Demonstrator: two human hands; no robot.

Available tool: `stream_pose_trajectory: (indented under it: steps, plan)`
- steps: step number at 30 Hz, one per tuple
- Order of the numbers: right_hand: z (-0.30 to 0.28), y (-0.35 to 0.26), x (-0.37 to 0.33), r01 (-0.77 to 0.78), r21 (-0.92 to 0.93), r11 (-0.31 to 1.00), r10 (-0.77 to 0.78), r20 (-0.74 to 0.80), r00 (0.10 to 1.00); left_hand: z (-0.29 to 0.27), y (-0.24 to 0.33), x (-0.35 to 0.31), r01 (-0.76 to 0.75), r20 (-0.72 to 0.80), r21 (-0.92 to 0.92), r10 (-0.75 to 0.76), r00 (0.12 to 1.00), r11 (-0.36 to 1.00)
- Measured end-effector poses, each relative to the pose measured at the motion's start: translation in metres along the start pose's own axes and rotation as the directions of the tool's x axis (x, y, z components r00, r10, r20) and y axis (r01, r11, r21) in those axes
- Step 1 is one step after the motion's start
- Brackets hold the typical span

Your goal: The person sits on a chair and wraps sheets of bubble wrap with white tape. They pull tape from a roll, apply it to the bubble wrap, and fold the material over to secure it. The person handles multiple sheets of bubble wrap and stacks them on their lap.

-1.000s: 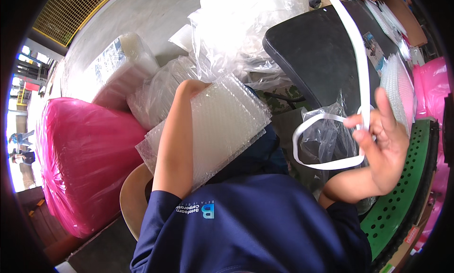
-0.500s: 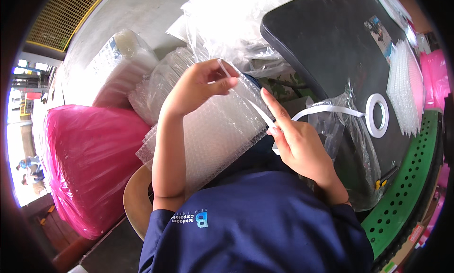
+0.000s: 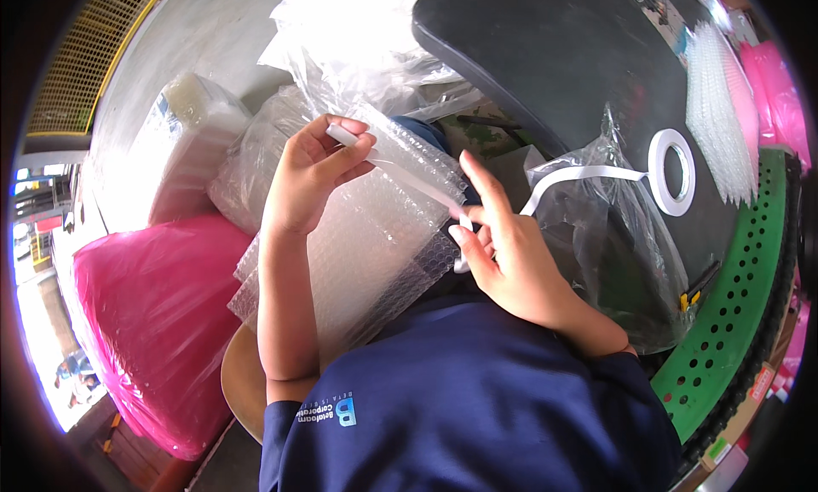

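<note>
My left hand (image 3: 317,170) pinches the end of a white tape strip (image 3: 400,175) against the top edge of a clear bubble-wrap bundle (image 3: 366,253) on my lap. My right hand (image 3: 503,245) grips the same strip lower down at the bundle's right edge, fingers pressed on it. From there the strip runs right to a white tape roll (image 3: 673,170) lying flat on a black table (image 3: 545,57).
A crumpled clear plastic bag (image 3: 613,253) lies by the table edge. Large pink plastic bags (image 3: 153,322) sit at left, more clear bags (image 3: 358,32) beyond the bundle. A green perforated surface (image 3: 733,322) curves at right, stacked clear trays (image 3: 716,109) on the table.
The tape roll has been set down on the black table. Both hands have come together on the bundle and pulled the strip across its top edge.
</note>
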State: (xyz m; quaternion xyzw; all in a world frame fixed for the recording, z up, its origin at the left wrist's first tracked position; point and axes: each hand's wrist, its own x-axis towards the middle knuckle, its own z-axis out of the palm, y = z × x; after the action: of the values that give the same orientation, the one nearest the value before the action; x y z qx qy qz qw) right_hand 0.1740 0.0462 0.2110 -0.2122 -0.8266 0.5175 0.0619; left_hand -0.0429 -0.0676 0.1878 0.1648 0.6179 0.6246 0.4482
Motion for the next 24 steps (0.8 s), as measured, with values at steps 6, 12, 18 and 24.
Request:
stream_pose_trajectory:
  steps: [6,12,18,24]
  plan:
    - [-0.078,-0.034,-0.012,-0.048,0.180,0.983,0.127,-0.459,0.880,-0.021,-0.042,0.017,-0.067,0.156,-0.526,0.173,0.972,0.848]
    - [-0.175,0.048,-0.050,-0.377,-0.765,0.522,-0.037,-0.462,0.886,-0.007,0.016,-0.023,-0.006,0.214,-0.911,0.486,0.848,0.412]
    - [-0.169,0.068,-0.051,-0.406,-0.472,0.783,-0.017,-0.668,0.744,-0.026,0.071,-0.059,0.268,0.106,-0.955,0.690,0.716,-0.131]
    - [-0.134,0.056,-0.007,-0.294,-0.462,0.837,-0.258,-0.807,0.531,-0.102,0.082,-0.091,0.144,-0.023,-0.981,0.805,0.593,-0.134]
